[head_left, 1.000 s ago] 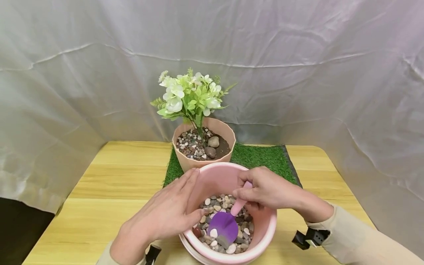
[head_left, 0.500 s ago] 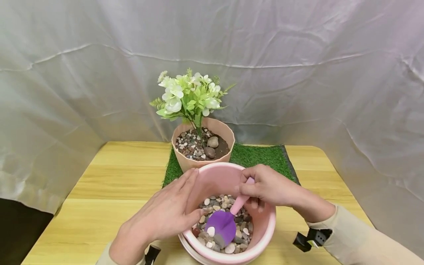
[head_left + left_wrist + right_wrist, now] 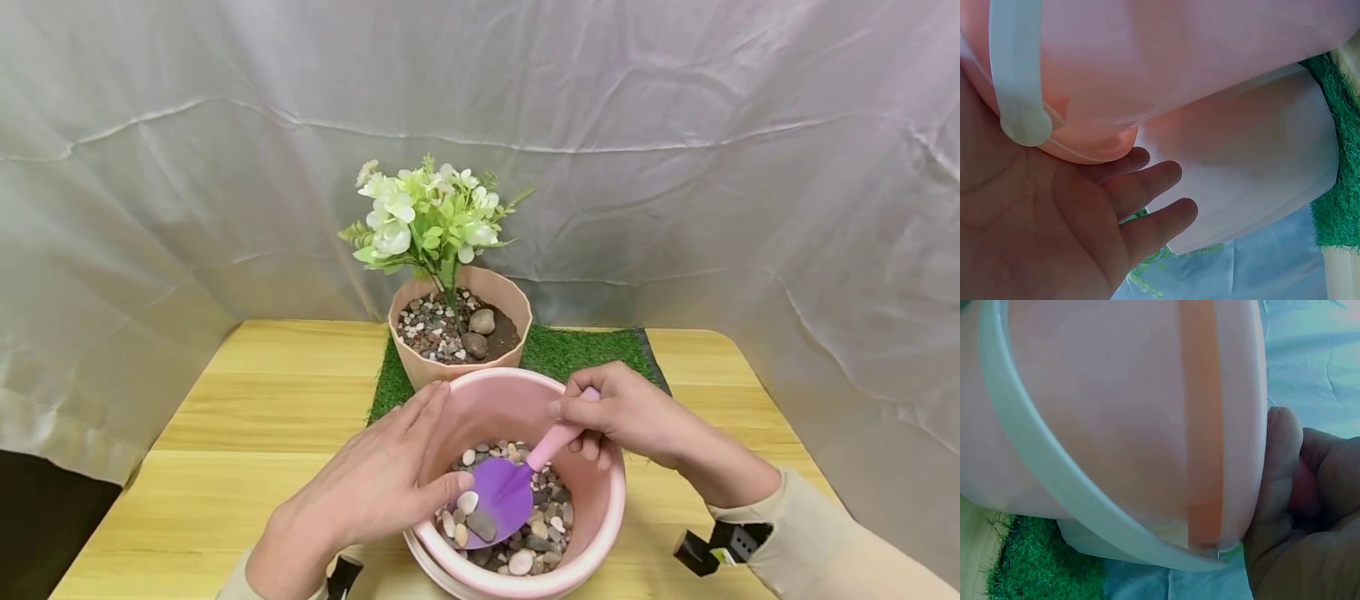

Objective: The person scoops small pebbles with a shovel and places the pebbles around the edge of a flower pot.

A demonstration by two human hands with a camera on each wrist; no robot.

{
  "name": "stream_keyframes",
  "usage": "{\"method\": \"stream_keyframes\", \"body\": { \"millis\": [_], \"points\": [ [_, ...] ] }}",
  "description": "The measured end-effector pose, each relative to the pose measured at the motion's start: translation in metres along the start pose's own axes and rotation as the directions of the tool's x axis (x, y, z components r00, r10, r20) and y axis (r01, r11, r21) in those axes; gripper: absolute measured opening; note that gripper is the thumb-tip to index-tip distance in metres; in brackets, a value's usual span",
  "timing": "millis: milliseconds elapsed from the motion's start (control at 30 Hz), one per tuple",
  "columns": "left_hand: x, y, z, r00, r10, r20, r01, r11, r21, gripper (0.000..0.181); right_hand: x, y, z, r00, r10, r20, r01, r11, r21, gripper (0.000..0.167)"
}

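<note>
A pink bucket (image 3: 495, 404) with pebbles (image 3: 551, 525) in its bottom stands at the table's near side. My right hand (image 3: 630, 412) grips the pink handle of a toy shovel (image 3: 506, 492). The shovel's purple blade lies tilted in the bucket, with several pebbles on it towards the left wall. Across the bucket's left rim rests my left hand (image 3: 375, 483), its thumb reaching inside beside the blade. In the left wrist view, the palm of the left hand (image 3: 1054, 219) lies along the bucket (image 3: 1185, 50), fingers extended. The right wrist view shows the right hand (image 3: 1316, 519) beside the bucket's rim.
Behind the bucket, a peach flowerpot (image 3: 442, 371) holds soil, small stones and a white-flowered plant (image 3: 435, 217). It stands on an artificial grass mat (image 3: 592, 358) on the wooden table (image 3: 262, 417). A pale bail handle (image 3: 1054, 462) hangs on the bucket's outside. Grey cloth (image 3: 675, 208) surrounds the table.
The right hand has moved up and to the right with the shovel. The blade has risen through the pebbles and now carries several of them. The left hand has stayed in place.
</note>
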State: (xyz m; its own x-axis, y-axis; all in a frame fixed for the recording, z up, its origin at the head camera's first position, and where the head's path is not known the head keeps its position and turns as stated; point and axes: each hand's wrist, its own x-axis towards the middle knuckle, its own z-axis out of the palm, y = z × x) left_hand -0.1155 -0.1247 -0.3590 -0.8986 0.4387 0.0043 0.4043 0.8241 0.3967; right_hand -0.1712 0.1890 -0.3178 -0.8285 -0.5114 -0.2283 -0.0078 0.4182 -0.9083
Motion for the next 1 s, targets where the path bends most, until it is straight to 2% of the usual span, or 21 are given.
{"method": "stream_keyframes", "body": {
  "millis": [333,500,700,867,1000],
  "points": [
    [-0.001,-0.001,-0.001,1.0,-0.008,0.005,0.008,0.999,-0.036,0.11,-0.01,0.013,-0.012,0.994,-0.017,-0.11,0.027,0.995,0.096,0.024],
    [-0.001,0.0,-0.001,1.0,-0.024,0.016,0.025,0.999,-0.046,0.117,-0.014,0.02,-0.019,0.985,-0.016,-0.17,0.038,0.992,0.122,0.028],
    [0.0,0.0,-0.002,0.999,-0.031,0.032,0.033,0.998,-0.061,0.125,-0.022,0.022,-0.031,0.966,-0.029,-0.256,0.068,0.987,0.145,0.029],
    [0.0,-0.001,-0.003,0.999,-0.017,0.048,0.02,0.997,-0.076,0.116,-0.026,0.014,-0.046,0.942,-0.013,-0.334,0.089,0.973,0.213,0.026],
    [0.0,-0.002,-0.002,1.0,-0.005,0.03,0.007,0.998,-0.065,0.112,-0.021,0.005,-0.059,0.919,0.005,-0.395,0.106,0.96,0.259,0.024]
  ]
}}
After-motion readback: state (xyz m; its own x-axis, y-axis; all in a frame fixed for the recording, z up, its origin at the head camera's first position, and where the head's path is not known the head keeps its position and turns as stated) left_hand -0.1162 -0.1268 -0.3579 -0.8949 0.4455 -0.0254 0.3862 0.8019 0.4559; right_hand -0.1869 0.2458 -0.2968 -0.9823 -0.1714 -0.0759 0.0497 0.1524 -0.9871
